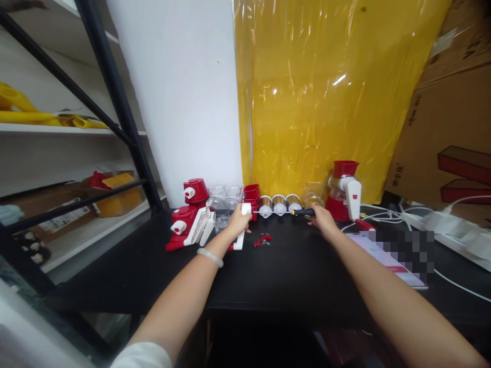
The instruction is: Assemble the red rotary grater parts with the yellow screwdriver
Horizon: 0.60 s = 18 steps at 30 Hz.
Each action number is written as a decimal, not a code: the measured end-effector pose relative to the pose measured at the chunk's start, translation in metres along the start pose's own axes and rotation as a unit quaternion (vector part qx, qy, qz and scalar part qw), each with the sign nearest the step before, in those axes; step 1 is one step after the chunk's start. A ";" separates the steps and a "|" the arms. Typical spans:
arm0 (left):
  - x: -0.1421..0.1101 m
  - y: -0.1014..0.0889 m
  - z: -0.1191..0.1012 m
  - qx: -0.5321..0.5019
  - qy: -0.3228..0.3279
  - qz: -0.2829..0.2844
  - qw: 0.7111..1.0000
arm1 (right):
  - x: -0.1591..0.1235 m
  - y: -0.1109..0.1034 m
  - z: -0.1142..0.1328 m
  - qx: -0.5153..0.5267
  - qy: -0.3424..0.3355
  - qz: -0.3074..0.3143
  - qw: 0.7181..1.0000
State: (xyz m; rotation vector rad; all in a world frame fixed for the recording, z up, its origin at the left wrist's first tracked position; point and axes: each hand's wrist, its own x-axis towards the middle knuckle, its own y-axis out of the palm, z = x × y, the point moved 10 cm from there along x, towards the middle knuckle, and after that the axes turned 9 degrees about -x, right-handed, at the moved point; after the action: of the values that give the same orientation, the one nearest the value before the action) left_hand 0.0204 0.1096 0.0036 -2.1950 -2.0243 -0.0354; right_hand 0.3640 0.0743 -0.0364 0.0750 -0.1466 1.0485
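Observation:
My left hand (238,222) is closed round a white crank handle (240,241) with a red grip at its lower end. Closed on the dark handle of a screwdriver (304,211) is my right hand (321,221). The screwdriver lies level, its thin shaft pointing left to the white end of the crank handle. Whether the tip sits in a screw is too small to tell. Below, small red parts and screws (263,240) lie on the black table (276,281). Behind the shaft stand several metal grater drums (279,204) with white ends.
An assembled red and white rotary grater (346,191) stands right of my right hand. Red housings (195,190), white crank handles (200,225) and clear plastic parts (226,194) sit at left. A tablet (383,258), white cables and a power strip (460,232) lie at right.

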 end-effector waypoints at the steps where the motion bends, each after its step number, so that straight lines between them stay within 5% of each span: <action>1: 0.000 0.000 0.000 0.001 -0.001 -0.002 1.000 | 0.000 0.000 0.000 0.001 -0.001 -0.001 1.000; 18: 0.003 -0.003 -0.002 0.024 0.010 -0.002 1.000 | -0.005 0.010 0.005 0.040 0.010 0.051 0.998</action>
State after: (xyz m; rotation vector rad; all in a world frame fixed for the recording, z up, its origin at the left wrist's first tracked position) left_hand 0.0182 0.1128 0.0062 -2.1542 -1.9969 -0.0096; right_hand 0.3525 0.0748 -0.0324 0.1308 -0.0906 1.1564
